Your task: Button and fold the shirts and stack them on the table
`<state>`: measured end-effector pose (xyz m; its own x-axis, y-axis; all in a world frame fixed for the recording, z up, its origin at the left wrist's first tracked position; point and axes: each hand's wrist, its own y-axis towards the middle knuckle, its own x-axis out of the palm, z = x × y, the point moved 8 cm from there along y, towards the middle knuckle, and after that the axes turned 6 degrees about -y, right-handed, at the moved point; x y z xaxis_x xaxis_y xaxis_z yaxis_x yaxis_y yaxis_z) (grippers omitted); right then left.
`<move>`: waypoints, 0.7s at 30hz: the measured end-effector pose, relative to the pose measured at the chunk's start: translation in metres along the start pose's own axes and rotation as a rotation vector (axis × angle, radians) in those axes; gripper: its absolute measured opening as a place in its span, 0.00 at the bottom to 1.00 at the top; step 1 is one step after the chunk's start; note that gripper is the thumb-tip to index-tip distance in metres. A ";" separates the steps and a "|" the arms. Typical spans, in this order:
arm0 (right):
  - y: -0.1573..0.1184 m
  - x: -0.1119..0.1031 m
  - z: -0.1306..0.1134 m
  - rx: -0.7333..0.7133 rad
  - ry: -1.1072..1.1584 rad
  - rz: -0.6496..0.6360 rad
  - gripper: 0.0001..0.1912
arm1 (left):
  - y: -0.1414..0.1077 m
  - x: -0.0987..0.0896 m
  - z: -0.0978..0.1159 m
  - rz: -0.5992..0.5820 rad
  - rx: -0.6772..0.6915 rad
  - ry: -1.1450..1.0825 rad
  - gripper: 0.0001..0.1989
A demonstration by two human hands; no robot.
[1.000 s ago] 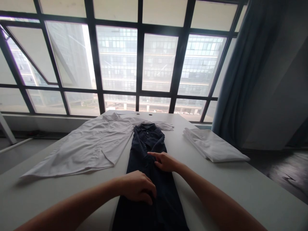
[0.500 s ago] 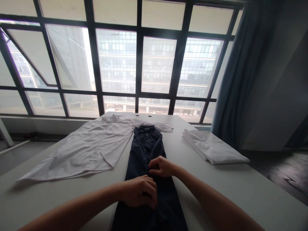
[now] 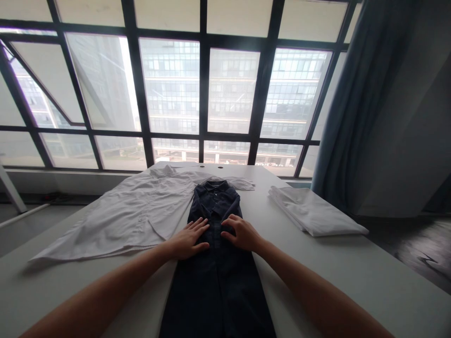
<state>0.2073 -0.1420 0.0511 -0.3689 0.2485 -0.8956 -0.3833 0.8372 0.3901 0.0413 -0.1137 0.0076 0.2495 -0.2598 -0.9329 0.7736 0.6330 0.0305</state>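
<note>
A dark navy button-up shirt [image 3: 216, 281] lies lengthwise on the white table, collar at the far end and both sides tucked in to a narrow strip. My left hand [image 3: 190, 239] rests flat on the shirt's left edge, fingers spread and thumb apart. Across the button line, my right hand [image 3: 241, 232] touches the right half with bent fingers, a gap showing between thumb and forefinger. Neither hand grips cloth that I can see.
To the left, a white shirt [image 3: 123, 216] is spread out, its far sleeve passing behind the navy collar. Folded white cloth [image 3: 317, 213] sits on the right of the table [image 3: 303, 281]. Beyond stand large windows [image 3: 232, 89] and a blue-grey curtain [image 3: 355, 117].
My left hand has moved forward and left from the shirt's middle, and its curled fingers have spread flat. My right hand has shifted slightly right and forward, thumb and fingers parting.
</note>
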 end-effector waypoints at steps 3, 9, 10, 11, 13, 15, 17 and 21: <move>-0.001 0.003 -0.015 -0.060 -0.037 0.019 0.15 | 0.003 0.007 -0.001 -0.035 0.020 0.036 0.37; 0.000 0.009 -0.026 -0.104 -0.030 -0.080 0.15 | -0.003 0.009 0.013 -0.076 0.033 0.072 0.36; 0.000 0.009 -0.025 -0.113 -0.012 -0.110 0.14 | -0.005 0.009 0.016 -0.082 0.029 0.077 0.36; 0.000 0.007 -0.024 -0.121 0.005 -0.133 0.13 | -0.007 0.009 0.020 -0.089 0.019 0.082 0.36; 0.001 0.001 -0.021 -0.125 0.028 -0.160 0.13 | -0.013 0.011 0.029 -0.106 -0.014 0.089 0.36; 0.001 -0.006 -0.021 -0.127 0.039 -0.181 0.13 | -0.020 0.017 0.040 -0.121 -0.036 0.090 0.36; 0.000 -0.009 -0.024 -0.134 0.044 -0.214 0.12 | -0.027 0.022 0.050 -0.116 -0.035 0.086 0.37; 0.002 -0.004 -0.026 -0.044 0.000 -0.228 0.13 | -0.022 0.012 0.054 -0.092 0.029 0.049 0.33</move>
<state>0.1863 -0.1539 0.0610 -0.2685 0.0558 -0.9617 -0.4934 0.8495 0.1870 0.0583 -0.1702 0.0155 0.1484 -0.2794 -0.9486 0.8083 0.5869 -0.0464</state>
